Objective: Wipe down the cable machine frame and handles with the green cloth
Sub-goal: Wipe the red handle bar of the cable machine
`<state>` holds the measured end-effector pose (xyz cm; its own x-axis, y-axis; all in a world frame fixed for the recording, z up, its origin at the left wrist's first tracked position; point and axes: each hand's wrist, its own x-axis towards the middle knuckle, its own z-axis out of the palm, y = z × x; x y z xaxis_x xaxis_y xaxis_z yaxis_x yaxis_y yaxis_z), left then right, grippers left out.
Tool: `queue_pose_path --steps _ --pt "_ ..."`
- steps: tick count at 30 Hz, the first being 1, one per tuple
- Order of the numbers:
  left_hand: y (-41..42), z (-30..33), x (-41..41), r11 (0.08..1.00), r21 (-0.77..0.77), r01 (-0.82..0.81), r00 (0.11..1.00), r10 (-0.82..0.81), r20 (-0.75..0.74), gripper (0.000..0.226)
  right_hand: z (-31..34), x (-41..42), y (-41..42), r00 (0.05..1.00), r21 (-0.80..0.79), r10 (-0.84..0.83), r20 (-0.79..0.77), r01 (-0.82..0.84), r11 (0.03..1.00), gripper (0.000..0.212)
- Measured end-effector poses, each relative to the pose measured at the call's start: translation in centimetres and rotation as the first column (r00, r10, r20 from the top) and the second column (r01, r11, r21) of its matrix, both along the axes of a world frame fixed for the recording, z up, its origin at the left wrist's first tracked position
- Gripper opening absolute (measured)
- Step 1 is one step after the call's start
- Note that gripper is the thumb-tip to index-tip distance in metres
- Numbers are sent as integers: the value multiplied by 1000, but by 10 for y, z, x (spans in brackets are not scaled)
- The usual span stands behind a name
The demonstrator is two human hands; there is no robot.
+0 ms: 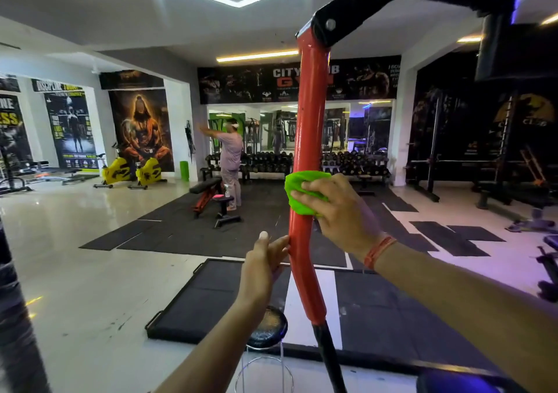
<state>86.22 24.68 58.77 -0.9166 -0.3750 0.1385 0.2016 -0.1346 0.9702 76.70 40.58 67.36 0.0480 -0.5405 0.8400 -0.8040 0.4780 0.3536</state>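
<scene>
The green cloth (305, 192) was wrapped on the red bar (308, 151) at the frame's centre, gripped by the right hand (338, 208) with curled fingers. Just below, the left hand (265, 260) touched the bar with fingers nearly straight.

I'm in a gym. Dumbbell racks (271, 161) line the mirrored wall (302, 127), with yellow exercise bikes (133, 172) and rubber floor mats (181, 235).

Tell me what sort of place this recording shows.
A commercial gym. A dumbbell rack lines the mirrored back wall, two yellow exercise bikes stand at left, a bench sits on black floor mats, and a wall banner reads "GYM".
</scene>
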Motion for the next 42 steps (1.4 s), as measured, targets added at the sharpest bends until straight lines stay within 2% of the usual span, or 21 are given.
queue_pose_path --steps 2,4,7,9,12,14,18,22,24,27,30,35,39,42 --pt "1 -11 3 1000 9 -5 1000 5 27 59 -36 4 3 1000 93 29 -11 -27 995 36" --pt "2 -20 5 1000 17 -1 998 0 57 60 -44 9 7 999 161 37 -18 -33 986 35" --pt "3 -28 6 997 76 3 997 -9 81 61 -32 15 -1 999 -6 11 46 -11 1000 39" --pt "3 -33 6 992 123 -4 996 -7 89 62 -49 18 -7 999 -15 -10 43 11 1000 38" --pt "3 -44 8 984 180 2 991 -25 128 65 -94 17 -5 1000 246 -1 -9 3 969 32" --pt "5 -52 10 976 216 23 988 -55 142 66 -95 12 0 998 291 51 -24 -42 956 29" --pt "7 -62 9 965 262 28 984 -73 161 68 -80 7 -6 998 59 46 39 -48 997 31" --pt "10 -73 9 948 316 23 980 -84 181 69 -133 5 5 981 87 93 169 -109 990 29" --pt "11 -81 8 939 343 30 977 -101 190 70 -147 7 12 954 18 124 274 -134 991 28" --pt "14 -94 5 935 354 38 969 -120 215 70 -147 14 6 898 -209 192 396 -115 971 32" --pt "15 -108 2 935 353 16 967 -105 234 66 -178 20 3 818 -308 249 519 -93 947 39" --pt "12 -128 0 922 387 26 950 -143 277 69 -257 35 17 634 -376 242 734 83 923 33" --pt "5 -135 -4 918 396 32 946 -155 284 75 -238 45 13 656 -529 305 691 171 831 32" --pt "4 -138 -5 923 376 75 935 -196 295 78 -251 47 7 600 -457 248 760 223 861 23"
